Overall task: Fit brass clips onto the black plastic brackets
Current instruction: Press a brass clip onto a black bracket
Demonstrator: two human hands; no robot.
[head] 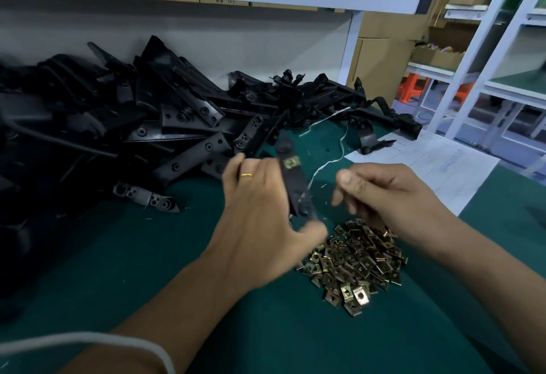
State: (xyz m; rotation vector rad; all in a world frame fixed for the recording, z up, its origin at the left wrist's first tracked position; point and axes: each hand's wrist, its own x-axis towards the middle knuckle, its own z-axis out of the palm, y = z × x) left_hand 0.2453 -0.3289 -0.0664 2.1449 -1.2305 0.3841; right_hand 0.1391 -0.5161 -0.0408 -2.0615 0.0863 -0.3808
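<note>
From the head view, my left hand [260, 214] grips 1 black plastic bracket [297, 187], fingers and thumb curled round its lower half so it stands nearly upright above the green mat [147, 255]. 1 brass clip [291, 163] already sits on the bracket near its upper end, just above my knuckles. A gold ring [246, 174] shows on 1 finger of that hand.

My right hand [384, 196] hovers just beside the bracket, apart from it, with its fingers curled inward and the thumb pressed toward them; motion blur hides the tips, so I cannot tell whether a clip is pinched there.

Directly below my right hand, the pile of loose brass clips [354, 258] lies on the mat, close to my left thumb. The heap of black brackets [133, 113] fills the left and back of the mat, right up against the grey back panel [177, 25]. Between that heap and the clip pile is a strip of bare mat, where my hands are. 1 lone bracket [146, 197] lies at the heap's near edge, left of my left hand.

A white string [328, 161] trails across the mat behind my hands. A sheet of white paper [428, 166] covers the mat's right rear corner, near the bench edge. A white cord [88, 341] crosses my left forearm at the bottom.
</note>
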